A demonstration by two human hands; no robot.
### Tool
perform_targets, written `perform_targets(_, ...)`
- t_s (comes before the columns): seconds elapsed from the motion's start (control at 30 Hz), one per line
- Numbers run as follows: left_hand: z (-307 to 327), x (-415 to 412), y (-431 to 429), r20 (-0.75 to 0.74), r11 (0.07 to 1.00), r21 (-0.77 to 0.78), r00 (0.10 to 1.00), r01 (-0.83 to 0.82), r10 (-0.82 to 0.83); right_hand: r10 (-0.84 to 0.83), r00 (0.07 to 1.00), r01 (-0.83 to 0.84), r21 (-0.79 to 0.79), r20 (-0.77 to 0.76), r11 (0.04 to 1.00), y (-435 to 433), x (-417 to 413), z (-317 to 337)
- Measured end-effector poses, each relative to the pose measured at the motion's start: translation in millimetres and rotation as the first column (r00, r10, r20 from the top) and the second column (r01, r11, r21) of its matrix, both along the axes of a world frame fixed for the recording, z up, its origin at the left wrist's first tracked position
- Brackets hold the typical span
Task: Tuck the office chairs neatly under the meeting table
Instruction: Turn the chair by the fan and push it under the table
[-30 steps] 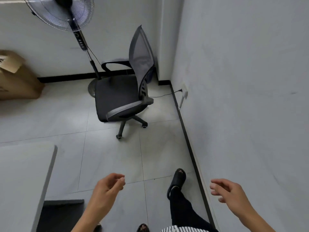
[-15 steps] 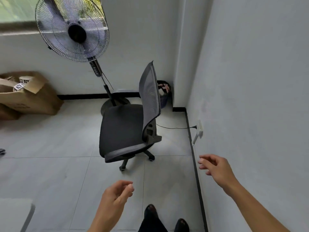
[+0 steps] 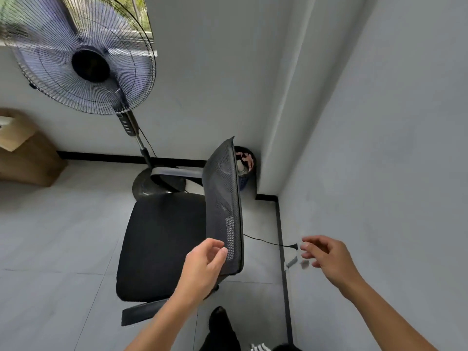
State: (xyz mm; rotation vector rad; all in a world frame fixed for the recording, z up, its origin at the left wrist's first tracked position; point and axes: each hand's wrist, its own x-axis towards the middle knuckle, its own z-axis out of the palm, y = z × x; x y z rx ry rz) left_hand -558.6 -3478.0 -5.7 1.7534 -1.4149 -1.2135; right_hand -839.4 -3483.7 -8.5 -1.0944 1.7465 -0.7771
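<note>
Walls (image 3: 379, 122) of pale grey meet in a corner at upper right, and tiled floor (image 3: 50, 249) fills the lower left. Pedestal fan (image 3: 83, 59) stands by the far wall, with its round base on the floor just behind the office chair (image 3: 162, 244).

The chair stands near the corner, between the fan base and the person. Its black seat faces left. Its mesh backrest (image 3: 222, 198) is upright, seen edge-on, with the rear side toward the right wall. One armrest (image 3: 141, 312) projects at the near side of the seat.

Cardboard box (image 3: 25, 158) sits against the far wall at the left edge. Waste bin (image 3: 247, 168) stands in the corner, just behind the backrest.

Left hand (image 3: 202, 267) is raised in front of the lower backrest, thumb and fingers loosely parted and gripping nothing. Contact with the mesh cannot be determined. Right hand (image 3: 326, 257) hovers apart from the chair, beside the right wall, with fingers relaxed and empty.

Black cord (image 3: 266, 241) runs from behind the backrest to a plug (image 3: 293, 247) near the right hand.
</note>
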Motion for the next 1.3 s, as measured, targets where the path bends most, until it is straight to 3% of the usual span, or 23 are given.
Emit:
perform_targets(0.23,-34,-39,-73,0.216,0.987,0.124,0.968,0.103,-0.128,0.221,0.966,-0.227,-0.028,-0.138,0.974,-123,26,-4)
perform_targets(0.37,-51,-47,-88,0.282,0.984,0.168,0.954,0.056,-0.102,0.378,0.858,-0.445,-0.134,-0.347,0.885,-201,45,-5)
perform_targets(0.47,-56,-43,-89,0.267,0.980,0.197,0.963,-0.008,-0.046,0.485,0.735,-0.630,-0.215,-0.473,0.746,-256,63,-9)
perform_targets(0.57,-55,-43,-82,0.260,0.973,0.192,0.963,-0.124,0.072,0.544,0.565,-0.809,-0.286,-0.621,0.514,-301,86,-23)
perform_targets(0.67,-56,-43,-67,0.292,0.946,0.189,0.935,-0.264,0.202,0.556,0.359,-0.931,-0.249,-0.749,0.266,-330,109,-41)
perform_targets(0.73,-57,-45,-51,0.307,0.918,0.190,0.909,-0.348,0.281,0.536,0.260,-0.965,-0.203,-0.803,0.164,-339,120,-52)
perform_targets(0.83,-61,-49,-23,0.360,0.864,0.180,0.849,-0.470,0.386,0.531,0.152,-0.988,-0.145,-0.834,0.055,-334,134,-60)
perform_targets(0.93,-67,-49,5,0.527,0.782,0.145,0.717,-0.606,0.457,0.505,0.040,-0.993,-0.088,-0.862,-0.072,-317,153,-64)
perform_targets(1.0,-70,-43,15,0.658,0.756,0.097,0.612,-0.647,0.439,0.479,0.024,-0.989,-0.090,-0.878,-0.114,-306,165,-68)
perform_targets(1.13,-70,-21,6,0.732,0.697,-0.035,0.456,-0.716,0.505,0.452,0.041,-0.983,-0.116,-0.891,-0.140,-308,197,-73)
perform_targets(1.3,-78,12,-2,0.754,0.666,-0.124,0.367,-0.736,0.545,0.426,0.041,-0.978,-0.124,-0.904,-0.168,-314,249,-72)
